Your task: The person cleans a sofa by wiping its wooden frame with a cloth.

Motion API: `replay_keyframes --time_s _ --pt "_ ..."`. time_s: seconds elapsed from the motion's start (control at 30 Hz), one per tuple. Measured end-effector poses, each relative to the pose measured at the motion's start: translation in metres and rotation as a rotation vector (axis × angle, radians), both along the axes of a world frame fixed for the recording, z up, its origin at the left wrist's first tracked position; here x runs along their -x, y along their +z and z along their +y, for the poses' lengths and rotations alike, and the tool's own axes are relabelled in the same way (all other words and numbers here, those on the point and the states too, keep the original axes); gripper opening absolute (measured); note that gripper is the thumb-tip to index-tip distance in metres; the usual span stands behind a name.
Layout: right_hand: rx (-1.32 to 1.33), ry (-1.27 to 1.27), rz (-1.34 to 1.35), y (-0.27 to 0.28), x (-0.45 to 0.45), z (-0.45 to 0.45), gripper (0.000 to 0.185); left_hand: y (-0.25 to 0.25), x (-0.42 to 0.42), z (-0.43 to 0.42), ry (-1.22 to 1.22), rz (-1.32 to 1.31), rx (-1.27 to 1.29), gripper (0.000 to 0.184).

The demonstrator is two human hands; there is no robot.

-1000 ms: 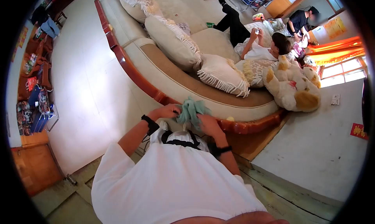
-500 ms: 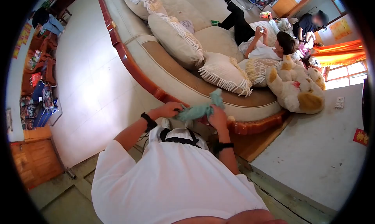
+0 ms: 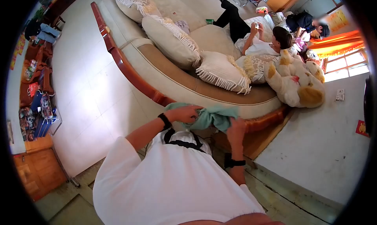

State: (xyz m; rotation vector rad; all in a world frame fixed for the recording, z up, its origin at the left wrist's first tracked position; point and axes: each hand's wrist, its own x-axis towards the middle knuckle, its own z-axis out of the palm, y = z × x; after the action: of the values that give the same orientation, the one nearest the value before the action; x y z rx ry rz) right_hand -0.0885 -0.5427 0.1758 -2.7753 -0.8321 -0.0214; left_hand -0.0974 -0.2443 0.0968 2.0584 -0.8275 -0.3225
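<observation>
A crumpled light green cloth [image 3: 214,117] is stretched between my two hands, just behind the sofa's wooden back edge. My left hand [image 3: 184,114] is closed around its left part, and a loose end of the cloth pokes out past the knuckles. At the other end my right hand [image 3: 236,127] pinches the cloth, with the fingers slightly blurred. A black band circles each wrist. Whether the cloth touches the wooden trim [image 3: 157,96] below, I cannot tell.
Ahead curves a beige sofa [image 3: 172,74] with fringed cushions [image 3: 224,71] and a large plush dog [image 3: 296,83]. A person [image 3: 263,44] lies on it holding a small device. Other people are at the far right and far left. A white wall ledge [image 3: 314,146] lies right.
The cloth has opened out wider between my hands. My right hand has moved right and down, and my left hand has shifted slightly right. The whole view has tilted a little.
</observation>
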Motion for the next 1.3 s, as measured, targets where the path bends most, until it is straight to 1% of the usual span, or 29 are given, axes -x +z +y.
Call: replay_keyframes --time_s 0.03,0.07,0.1,0.17,0.23,0.3,0.33,0.37,0.4,0.43,0.5,0.57,0.6,0.63,0.7,0.73,0.77,0.8,0.87,0.9,0.97,1.0,1.03,1.07,1.1,1.13,1.17,1.23,1.3 --pt "0.031 -0.134 -0.097 0.003 0.000 -0.006 0.035 -0.003 -0.004 -0.007 -0.001 0.000 0.001 0.019" --pt "0.060 -0.266 -0.193 0.004 0.001 -0.007 0.032 -0.006 -0.008 -0.012 0.007 0.082 0.032 0.020" --pt "0.059 -0.265 -0.190 0.001 0.001 -0.003 0.032 -0.010 -0.008 -0.013 0.016 0.165 0.061 0.021" --pt "0.176 -0.198 -0.092 -0.019 0.001 0.016 0.028 -0.023 -0.003 -0.006 0.047 0.188 0.070 0.020" --pt "0.165 -0.091 0.055 -0.059 -0.008 0.041 0.024 -0.036 0.007 0.007 0.076 0.207 0.083 0.019" --pt "0.152 -0.003 0.046 -0.067 -0.004 0.081 0.019 -0.049 0.028 0.031 0.215 -0.075 -0.049 0.022" --pt "0.112 0.063 0.085 -0.062 -0.007 0.098 0.019 -0.049 0.039 0.043 0.225 -0.075 -0.046 0.022" --pt "0.070 0.130 0.123 -0.056 -0.013 0.115 0.018 -0.046 0.050 0.057 0.255 -0.109 -0.127 0.024" --pt "0.068 0.138 0.121 -0.064 -0.018 0.130 0.018 -0.042 0.059 0.068 0.282 -0.143 -0.211 0.026" --pt "0.048 0.204 0.122 -0.079 -0.023 0.142 0.020 -0.037 0.070 0.070 0.286 -0.142 -0.212 0.026" --pt "0.031 0.266 0.116 -0.089 -0.028 0.157 0.022 -0.032 0.086 0.066 0.246 -0.262 -0.531 0.027" --pt "0.027 0.378 0.077 -0.090 -0.028 0.159 0.025 -0.046 0.084 0.058 0.230 -0.312 -0.466 0.028" --pt "0.034 0.373 0.080 -0.086 -0.028 0.151 0.025 -0.054 0.083 0.053 0.217 -0.360 -0.405 0.028" --pt "0.038 0.315 0.141 -0.077 -0.026 0.139 0.028 -0.052 0.081 0.048 0.213 -0.358 -0.397 0.028" --pt "0.051 0.258 0.200 -0.056 -0.026 0.112 0.030 -0.048 0.066 0.029 0.071 -0.394 -0.414 0.028" --pt "0.068 0.175 0.259 -0.046 -0.026 0.095 0.030 -0.048 0.061 0.017 0.073 -0.394 -0.410 0.028" --pt "0.083 0.090 0.322 -0.039 -0.024 0.079 0.031 -0.049 0.057 0.004 0.054 -0.431 -0.366 0.028" --pt "0.084 0.089 0.328 -0.035 -0.021 0.064 0.031 -0.049 0.056 -0.007 0.031 -0.465 -0.323 0.028" --pt "-0.027 0.075 0.327 -0.031 -0.015 0.047 0.045 -0.034 0.053 -0.021 0.006 -0.473 -0.301 0.027" --pt "-0.028 0.075 0.328 -0.029 -0.013 0.051 0.045 -0.026 0.052 -0.024 -0.015 -0.486 -0.280 0.026" --pt "0.149 0.024 0.291 -0.026 -0.008 0.060 0.051 -0.022 0.045 -0.017 -0.034 -0.432 -0.248 0.026" --pt "0.149 0.022 0.294 -0.028 -0.009 0.067 0.051 -0.022 0.039 -0.010 -0.099 -0.393 -0.279 0.026" --pt "0.216 0.052 0.306 -0.032 -0.015 0.076 0.051 -0.025 0.036 -0.005 -0.165 -0.355 -0.310 0.025" --pt "0.285 0.081 0.315 -0.036 -0.022 0.086 0.052 -0.030 0.036 0.002 -0.168 -0.356 -0.308 0.025" --pt "0.288 0.078 0.312 -0.047 -0.030 0.095 0.052 -0.041 0.036 0.011 -0.107 -0.289 -0.223 0.026" --pt "0.188 0.133 0.394 -0.062 -0.039 0.103 0.051 -0.049 0.039 0.020 -0.045 -0.223 -0.135 0.026" --pt "0.087 0.187 0.477 -0.075 -0.045 0.112 0.050 -0.049 0.045 0.030 -0.045 -0.225 -0.131 0.026" --pt "0.048 0.210 0.457 -0.090 -0.044 0.142 0.049 -0.047 0.061 0.052 0.041 -0.215 -0.235 0.032" --pt "0.003 0.242 0.432 -0.098 -0.035 0.178 0.048 -0.045 0.084 0.072 0.102 -0.186 -0.264 0.036"
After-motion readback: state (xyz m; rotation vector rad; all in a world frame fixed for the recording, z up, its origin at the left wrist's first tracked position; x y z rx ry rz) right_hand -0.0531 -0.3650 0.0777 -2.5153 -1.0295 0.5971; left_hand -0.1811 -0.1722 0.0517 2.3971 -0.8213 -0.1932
